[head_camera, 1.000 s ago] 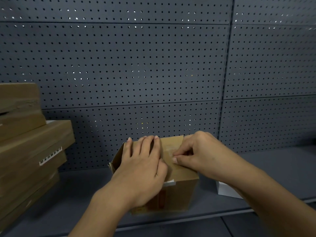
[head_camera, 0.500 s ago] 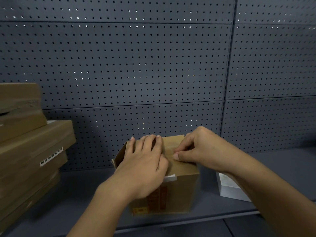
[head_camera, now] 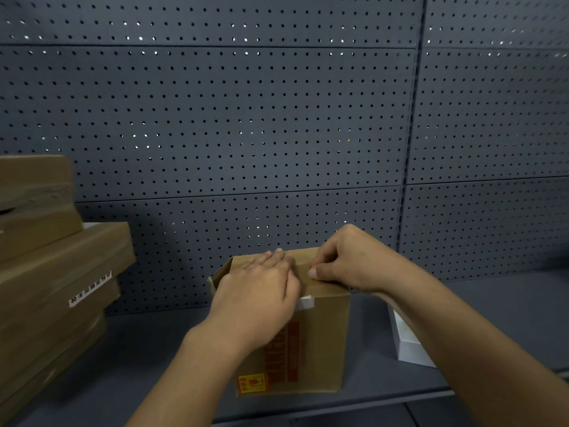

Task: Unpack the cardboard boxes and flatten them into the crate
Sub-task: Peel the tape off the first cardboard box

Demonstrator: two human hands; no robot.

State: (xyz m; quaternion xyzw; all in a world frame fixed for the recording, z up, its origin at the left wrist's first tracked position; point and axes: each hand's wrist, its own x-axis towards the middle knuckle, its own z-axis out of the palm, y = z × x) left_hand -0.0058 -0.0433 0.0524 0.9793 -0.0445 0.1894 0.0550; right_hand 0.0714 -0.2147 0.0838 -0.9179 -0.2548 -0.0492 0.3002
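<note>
While left hand (head_camera: 261,291) lies flat on small brown cardboard box (head_camera: 320,340) | right hand (head_camera: 348,260) pinches its top tape | stacked flat brown cartons (head_camera: 52,288) far left | white box (head_camera: 406,346) right, half hidden by right forearm

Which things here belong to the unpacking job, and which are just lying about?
Job: small cardboard box; left hand flat on its top; right hand pinching at its top seam; stacked cardboard boxes.
Lying about: white box; shelf; pegboard wall.

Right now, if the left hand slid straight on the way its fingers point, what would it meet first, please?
Past the far edge of the cardboard box, the left hand would probably meet the pegboard wall; nothing shows between, though depth is unclear.
</note>
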